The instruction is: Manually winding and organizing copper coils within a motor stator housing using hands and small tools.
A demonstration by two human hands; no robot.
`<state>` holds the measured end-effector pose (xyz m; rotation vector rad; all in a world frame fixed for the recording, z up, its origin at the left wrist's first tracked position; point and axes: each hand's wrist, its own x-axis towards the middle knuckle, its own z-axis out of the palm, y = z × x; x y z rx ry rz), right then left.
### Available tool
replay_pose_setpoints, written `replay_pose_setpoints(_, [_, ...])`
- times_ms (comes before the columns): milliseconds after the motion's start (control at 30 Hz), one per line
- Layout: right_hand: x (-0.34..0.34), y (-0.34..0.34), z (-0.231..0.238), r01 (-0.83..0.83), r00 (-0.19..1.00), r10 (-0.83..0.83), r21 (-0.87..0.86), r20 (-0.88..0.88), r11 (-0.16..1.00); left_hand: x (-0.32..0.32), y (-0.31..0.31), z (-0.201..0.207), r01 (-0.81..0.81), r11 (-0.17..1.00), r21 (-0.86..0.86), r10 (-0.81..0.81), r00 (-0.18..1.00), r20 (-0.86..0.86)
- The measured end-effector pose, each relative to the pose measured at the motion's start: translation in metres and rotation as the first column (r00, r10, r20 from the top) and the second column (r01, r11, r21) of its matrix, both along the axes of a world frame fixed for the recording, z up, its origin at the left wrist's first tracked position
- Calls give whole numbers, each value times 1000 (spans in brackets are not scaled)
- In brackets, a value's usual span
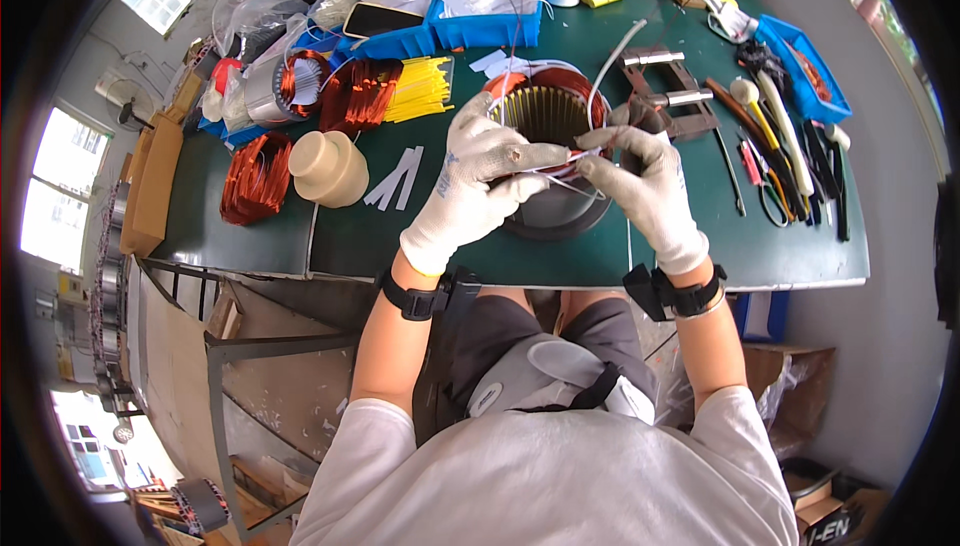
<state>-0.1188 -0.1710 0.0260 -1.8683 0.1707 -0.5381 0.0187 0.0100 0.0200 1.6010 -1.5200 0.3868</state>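
Note:
A motor stator [550, 214], a dark cylinder with yellow slot liners inside its bore, stands in front of me near the table edge. Orange-red copper windings [562, 78] ring its top. Over its near rim, my left hand [488, 168], in a whitish work glove, closes index finger and thumb on a thin white cord [572, 188]. My right hand [642, 171], gloved alike, pinches the same cord close to the left fingertips. The exact grip point is small and partly covered by the fingers. A white sleeve tube [612, 58] curves up from the stator's far right side.
Left lie copper coils [256, 178], a cream stepped cylinder [328, 168], white paper strips [396, 180] and yellow strips [420, 88]. Blue bins [487, 30] and a phone [383, 20] stand behind. On the right are a metal fixture [672, 91], scissors [773, 202], hand tools and another blue bin [838, 104].

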Motion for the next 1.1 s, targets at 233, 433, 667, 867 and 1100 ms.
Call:
replay_pose_setpoints(233, [2, -2, -1, -55, 998, 54, 110, 14, 992, 2, -3, -2, 23, 999, 22, -24, 998, 60])
replay_pose_setpoints(433, [-2, 3, -5, 9, 995, -14, 49, 95, 999, 1, -2, -4, 28, 997, 77, -31, 999, 31])
replay_pose_setpoints(667, [-29, 27, -49, 244, 970, -244, 40, -11, 969, 0, -4, -8, -7, 1000, 13, 6, 993, 117])
replay_pose_setpoints(867, [-44, 64, -50, 58, 993, -84, -280, -82, 958, 0, -6, -11, -35, 999, 5, 34, 989, 147])
replay_pose_setpoints(1100, [-58, 36, -19, 295, 916, -396, -569, -58, 768, -2, -7, -10, -24, 999, -26, 27, 990, 139])
